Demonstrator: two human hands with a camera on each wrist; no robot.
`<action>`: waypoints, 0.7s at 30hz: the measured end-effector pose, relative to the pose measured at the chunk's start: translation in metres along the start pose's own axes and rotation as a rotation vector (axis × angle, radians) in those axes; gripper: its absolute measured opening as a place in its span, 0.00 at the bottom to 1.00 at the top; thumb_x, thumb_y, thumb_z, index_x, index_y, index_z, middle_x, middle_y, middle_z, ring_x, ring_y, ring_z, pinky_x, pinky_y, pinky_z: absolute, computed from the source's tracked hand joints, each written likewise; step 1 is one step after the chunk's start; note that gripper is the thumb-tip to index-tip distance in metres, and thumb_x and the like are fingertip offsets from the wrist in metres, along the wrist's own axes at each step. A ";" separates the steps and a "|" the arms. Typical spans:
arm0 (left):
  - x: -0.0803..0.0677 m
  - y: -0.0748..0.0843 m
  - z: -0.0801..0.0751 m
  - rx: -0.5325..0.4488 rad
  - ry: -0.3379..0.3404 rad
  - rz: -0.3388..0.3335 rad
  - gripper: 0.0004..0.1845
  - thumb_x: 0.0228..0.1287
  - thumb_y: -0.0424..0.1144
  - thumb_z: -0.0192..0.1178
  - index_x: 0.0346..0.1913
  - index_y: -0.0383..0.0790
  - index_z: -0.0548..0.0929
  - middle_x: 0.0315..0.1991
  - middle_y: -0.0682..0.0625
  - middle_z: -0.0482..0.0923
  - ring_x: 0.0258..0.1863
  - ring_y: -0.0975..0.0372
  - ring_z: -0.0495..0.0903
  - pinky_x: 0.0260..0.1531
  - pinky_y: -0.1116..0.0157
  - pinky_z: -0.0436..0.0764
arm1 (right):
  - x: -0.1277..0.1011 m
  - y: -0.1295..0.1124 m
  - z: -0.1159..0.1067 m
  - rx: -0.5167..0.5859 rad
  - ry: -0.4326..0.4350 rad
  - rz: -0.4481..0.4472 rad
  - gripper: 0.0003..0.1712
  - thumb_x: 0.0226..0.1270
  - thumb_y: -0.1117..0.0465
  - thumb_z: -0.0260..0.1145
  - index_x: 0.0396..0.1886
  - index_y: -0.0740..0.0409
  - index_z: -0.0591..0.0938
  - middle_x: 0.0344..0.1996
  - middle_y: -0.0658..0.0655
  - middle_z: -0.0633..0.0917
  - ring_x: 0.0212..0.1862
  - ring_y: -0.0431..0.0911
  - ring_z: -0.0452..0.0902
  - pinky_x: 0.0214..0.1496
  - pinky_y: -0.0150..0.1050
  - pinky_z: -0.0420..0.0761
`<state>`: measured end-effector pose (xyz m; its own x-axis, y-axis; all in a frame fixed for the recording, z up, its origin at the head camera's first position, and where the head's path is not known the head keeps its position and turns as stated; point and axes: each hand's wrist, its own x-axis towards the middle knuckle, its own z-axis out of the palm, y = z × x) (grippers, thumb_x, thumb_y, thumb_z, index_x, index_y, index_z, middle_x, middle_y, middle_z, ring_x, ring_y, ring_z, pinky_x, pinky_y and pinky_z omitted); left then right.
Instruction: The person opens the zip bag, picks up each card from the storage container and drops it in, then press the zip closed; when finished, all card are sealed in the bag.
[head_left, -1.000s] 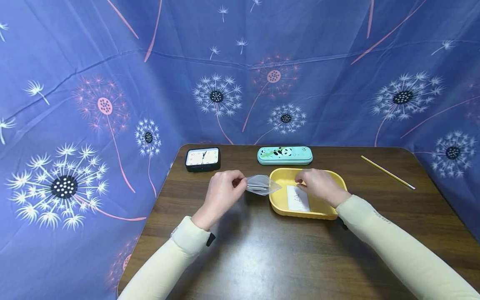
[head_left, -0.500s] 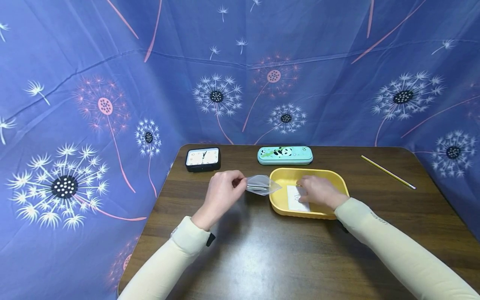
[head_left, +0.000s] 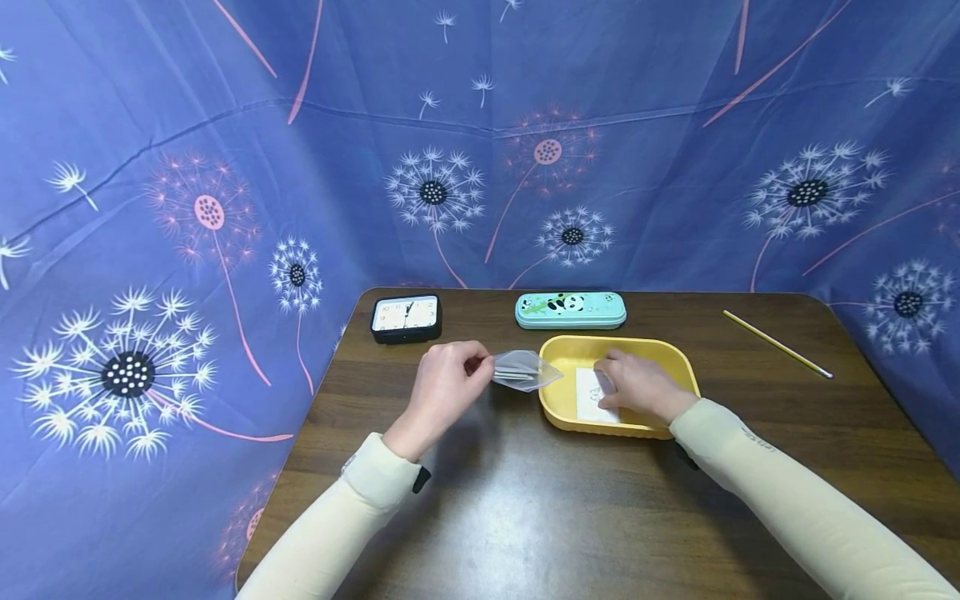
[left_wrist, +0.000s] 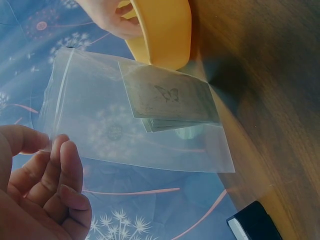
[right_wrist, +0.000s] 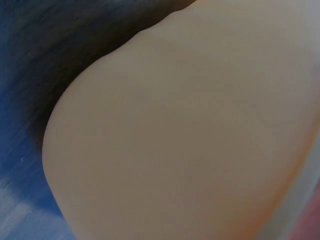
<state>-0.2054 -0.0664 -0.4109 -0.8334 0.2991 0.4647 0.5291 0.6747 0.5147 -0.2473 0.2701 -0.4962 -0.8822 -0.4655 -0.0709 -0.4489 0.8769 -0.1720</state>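
Note:
My left hand [head_left: 480,364] pinches one corner of a clear plastic bag [head_left: 527,371] and holds it just above the table, left of the yellow tray [head_left: 675,358]. In the left wrist view the bag [left_wrist: 90,125] holds a few cards [left_wrist: 170,97]; the top one bears a butterfly print. My right hand [head_left: 609,379] is down inside the tray. Its fingers curl onto the upper edge of a white card [head_left: 588,400] lying on the tray floor. The right wrist view shows only a blurred pale surface at close range.
A black clock [head_left: 406,317] and a teal panda pencil case [head_left: 570,309] stand at the back of the brown table [head_left: 525,517]. A yellow pencil [head_left: 776,344] lies at the back right. Blue dandelion-print cloth [head_left: 225,208] walls in the table's far and left sides.
My right hand has dropped lower into the tray and slid a little left onto the white card. The left hand and the bag have stayed put.

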 end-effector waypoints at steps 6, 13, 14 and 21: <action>0.000 0.001 0.000 0.002 -0.005 -0.003 0.08 0.65 0.34 0.64 0.30 0.47 0.90 0.20 0.61 0.78 0.18 0.69 0.73 0.25 0.64 0.74 | -0.004 -0.002 0.000 0.005 0.070 -0.008 0.34 0.49 0.53 0.87 0.51 0.65 0.85 0.41 0.57 0.78 0.37 0.49 0.77 0.35 0.49 0.81; 0.000 0.001 0.000 -0.001 -0.006 -0.004 0.08 0.65 0.33 0.64 0.30 0.48 0.90 0.20 0.62 0.78 0.19 0.69 0.73 0.25 0.64 0.74 | -0.005 0.000 -0.002 -0.005 0.154 -0.018 0.28 0.49 0.54 0.87 0.46 0.61 0.83 0.40 0.55 0.81 0.35 0.47 0.78 0.31 0.46 0.80; 0.000 0.001 0.000 0.001 -0.007 -0.004 0.08 0.65 0.33 0.64 0.30 0.48 0.90 0.20 0.62 0.78 0.19 0.69 0.73 0.25 0.64 0.74 | -0.005 0.001 -0.003 -0.003 0.170 -0.020 0.26 0.50 0.55 0.86 0.44 0.60 0.83 0.38 0.54 0.82 0.34 0.46 0.78 0.30 0.45 0.80; -0.001 0.001 0.000 0.002 -0.006 0.002 0.07 0.65 0.34 0.64 0.31 0.47 0.90 0.20 0.62 0.78 0.18 0.69 0.73 0.24 0.65 0.74 | -0.010 0.000 -0.022 0.023 0.271 -0.052 0.12 0.60 0.64 0.80 0.33 0.56 0.81 0.28 0.49 0.79 0.28 0.43 0.74 0.31 0.44 0.77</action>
<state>-0.2042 -0.0659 -0.4106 -0.8332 0.3042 0.4617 0.5305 0.6753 0.5124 -0.2422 0.2775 -0.4737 -0.8655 -0.4577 0.2034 -0.4936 0.8485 -0.1908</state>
